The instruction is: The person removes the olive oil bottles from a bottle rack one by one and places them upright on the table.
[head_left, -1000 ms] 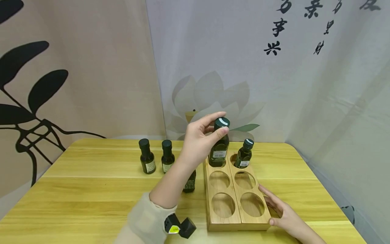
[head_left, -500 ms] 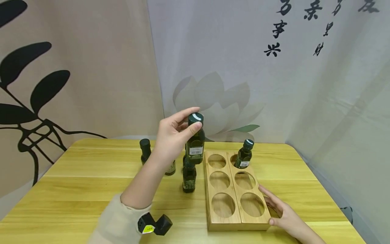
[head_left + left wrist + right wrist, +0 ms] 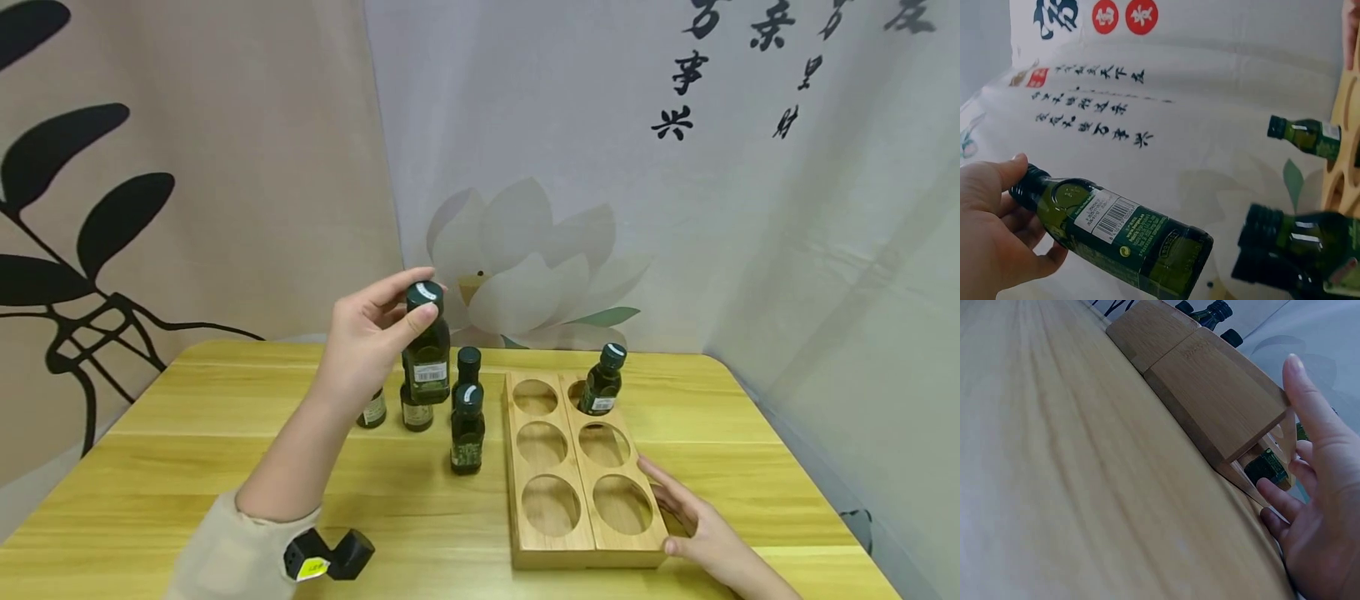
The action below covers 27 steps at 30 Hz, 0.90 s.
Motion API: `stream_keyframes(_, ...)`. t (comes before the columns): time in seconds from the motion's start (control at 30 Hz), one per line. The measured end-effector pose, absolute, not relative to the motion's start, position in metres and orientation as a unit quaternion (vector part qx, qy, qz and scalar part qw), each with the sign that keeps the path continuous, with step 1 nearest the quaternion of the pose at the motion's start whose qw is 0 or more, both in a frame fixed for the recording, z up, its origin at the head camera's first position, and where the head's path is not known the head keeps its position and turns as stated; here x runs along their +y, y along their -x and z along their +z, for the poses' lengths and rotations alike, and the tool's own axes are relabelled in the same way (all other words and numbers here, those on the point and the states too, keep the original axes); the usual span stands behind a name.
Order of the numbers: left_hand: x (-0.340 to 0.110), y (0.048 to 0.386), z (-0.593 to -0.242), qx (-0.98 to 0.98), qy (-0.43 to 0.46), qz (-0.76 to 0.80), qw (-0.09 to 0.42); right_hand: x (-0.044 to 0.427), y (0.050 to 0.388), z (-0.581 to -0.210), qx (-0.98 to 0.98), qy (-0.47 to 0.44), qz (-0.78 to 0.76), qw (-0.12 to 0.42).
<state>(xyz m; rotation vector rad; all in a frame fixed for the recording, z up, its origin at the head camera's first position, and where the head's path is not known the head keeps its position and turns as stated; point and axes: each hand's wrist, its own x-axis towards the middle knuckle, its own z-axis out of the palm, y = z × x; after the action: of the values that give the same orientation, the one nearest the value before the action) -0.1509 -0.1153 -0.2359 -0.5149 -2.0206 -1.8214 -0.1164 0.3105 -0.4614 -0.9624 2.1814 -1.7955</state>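
In the head view my left hand (image 3: 367, 329) pinches a small dark green glass bottle (image 3: 429, 358) by its cap, lifted above the table. A barcode label shows on this bottle in the left wrist view. My right hand (image 3: 693, 525) rests against the right side of a wooden rack (image 3: 551, 550) with round holes, its thumb at the near corner and its fingers touching the side. One green bottle (image 3: 602, 382) leans slightly in the rack's far right hole. The other holes hold no bottle.
Two green bottles, a near one (image 3: 467, 433) and a far one (image 3: 467, 364), stand left of the rack. Farther left are two more dark bottles with pale labels (image 3: 372, 411), partly hidden by my left hand and its bottle. A printed cloth (image 3: 262, 208) hangs behind the table (image 3: 195, 467).
My left hand has carried its bottle leftward from above the rack's far left hole, past the standing bottles. My right hand has stayed at the rack's side.
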Motion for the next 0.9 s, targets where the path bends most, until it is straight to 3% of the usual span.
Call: stream_keyframes(0.9, -0.149, 0.158, -0.316, -0.741, 0.173, -0.636, 0.129, 0.311, 0.116, -0.460, 0.743, 0.318, -0.585, 0.067)
